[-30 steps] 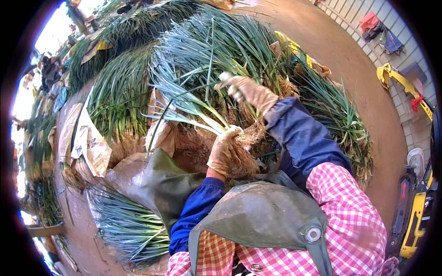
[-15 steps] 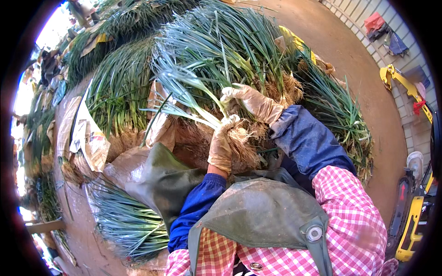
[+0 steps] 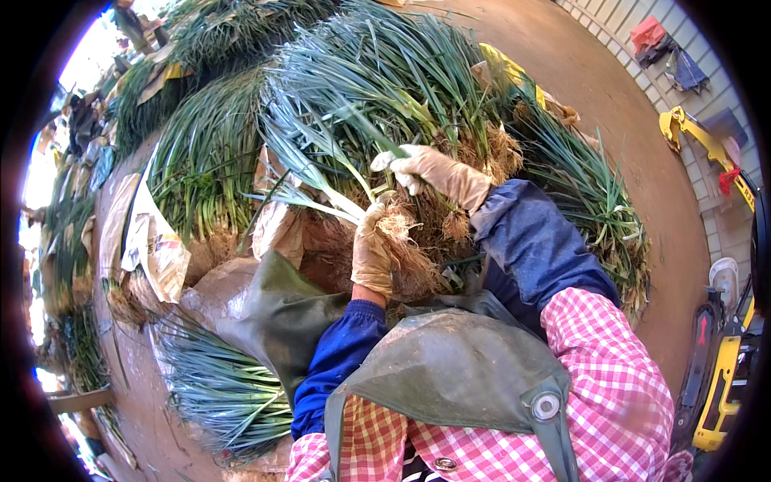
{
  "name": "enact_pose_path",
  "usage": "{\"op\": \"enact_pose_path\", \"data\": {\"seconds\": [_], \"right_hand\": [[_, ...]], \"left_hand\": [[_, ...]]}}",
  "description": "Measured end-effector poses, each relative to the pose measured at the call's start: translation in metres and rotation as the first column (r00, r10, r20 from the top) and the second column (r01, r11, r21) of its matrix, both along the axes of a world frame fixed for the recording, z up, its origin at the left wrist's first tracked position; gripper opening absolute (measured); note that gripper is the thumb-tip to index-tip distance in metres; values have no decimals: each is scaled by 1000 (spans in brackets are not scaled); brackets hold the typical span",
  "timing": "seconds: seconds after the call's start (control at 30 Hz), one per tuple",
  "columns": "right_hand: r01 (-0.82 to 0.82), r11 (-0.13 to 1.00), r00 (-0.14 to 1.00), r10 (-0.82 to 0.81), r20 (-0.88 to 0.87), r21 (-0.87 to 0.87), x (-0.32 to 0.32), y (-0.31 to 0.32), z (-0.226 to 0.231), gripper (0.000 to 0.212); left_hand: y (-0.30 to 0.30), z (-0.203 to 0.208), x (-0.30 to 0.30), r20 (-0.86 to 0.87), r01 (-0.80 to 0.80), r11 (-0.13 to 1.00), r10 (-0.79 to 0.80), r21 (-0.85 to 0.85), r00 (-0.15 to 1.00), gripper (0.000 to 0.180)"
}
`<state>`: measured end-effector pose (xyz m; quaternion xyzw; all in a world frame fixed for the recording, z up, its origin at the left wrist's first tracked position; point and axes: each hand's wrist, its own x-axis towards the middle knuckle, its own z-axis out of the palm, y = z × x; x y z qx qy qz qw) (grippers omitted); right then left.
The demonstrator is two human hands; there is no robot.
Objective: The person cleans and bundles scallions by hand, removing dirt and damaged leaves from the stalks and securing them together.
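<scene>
My left hand [image 3: 373, 255], in a dirty tan glove, is closed around a few green onions [image 3: 325, 189] just above their roots. Their pale stalks and blue-green leaves point up and left, and the stringy tan roots [image 3: 414, 269] hang out to the right of the glove. Just up and to the right, my gloved right hand [image 3: 426, 169] pinches a green leaf [image 3: 376, 132], slightly blurred, that slants up and left from the fingertips. Behind both hands lies a large heap of green onions [image 3: 377, 68], roots toward me.
Another heap of green onions [image 3: 205, 161] stands at the left, beside a pale sack [image 3: 157, 249]. A loose bundle [image 3: 233, 386] lies at the lower left. More onions [image 3: 586, 181] line the right. Yellow machine parts [image 3: 719, 394] stand at the far right, near a tiled wall.
Both hands have shifted slightly left. My right hand has moved off the stalks and now shows a green leaf in its fingers. The left hand keeps its hold on the green onions.
</scene>
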<state>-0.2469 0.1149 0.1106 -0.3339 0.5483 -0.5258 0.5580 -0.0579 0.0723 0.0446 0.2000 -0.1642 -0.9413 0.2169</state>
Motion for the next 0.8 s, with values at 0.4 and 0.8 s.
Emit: {"op": "enact_pose_path", "data": {"seconds": [0.4,0.8], "right_hand": [[-53,997,983,64,-173,64,27,-10,-43,25],[-27,988,986,51,159,-153,-8,14,24,22]], "left_hand": [[3,23,11,9,-127,991,127,36,992,25],[-7,31,5,36,-88,994,91,-65,995,38]]}}
